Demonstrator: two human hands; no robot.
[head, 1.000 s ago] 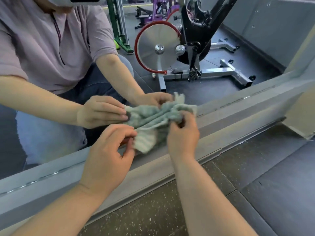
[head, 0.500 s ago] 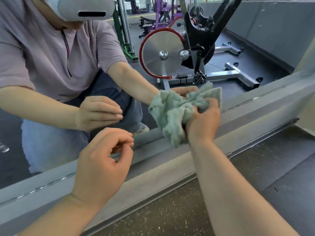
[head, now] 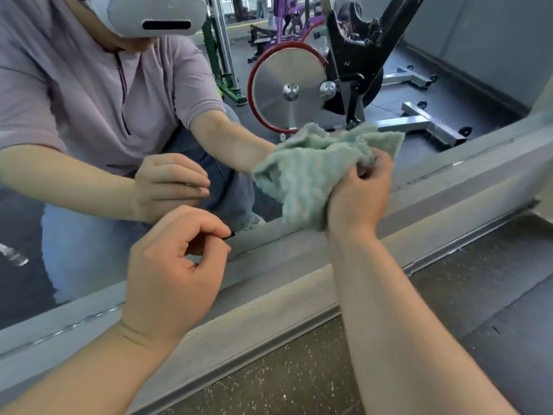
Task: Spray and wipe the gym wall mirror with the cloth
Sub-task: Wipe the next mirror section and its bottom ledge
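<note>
The pale green cloth (head: 311, 172) is bunched into a loose wad in front of the lower part of the wall mirror (head: 478, 55), just above the mirror's bottom edge; whether it actually touches the glass cannot be told. The right hand (head: 359, 196) has it in a closed grip, fingers curled into the folds at the cloth's right side, while the rest of the fabric spills out to the left and hangs down past the wrist. The left hand (head: 170, 271) hovers lower and to the left, apart from the cloth, its grip loosely curled with thumb and forefinger close together and nothing held in it. Below both hands a grey ledge (head: 299, 295) runs slantwise along the foot of the mirror, and nearer the camera lies dark speckled floor (head: 449, 339). The glass shows the person crouching in a light purple shirt (head: 89, 100) with a white headset (head: 155, 13), both hands mirrored, and behind them an exercise bike (head: 356, 61) with a red-rimmed silver flywheel (head: 287, 91) on a metal base.
</note>
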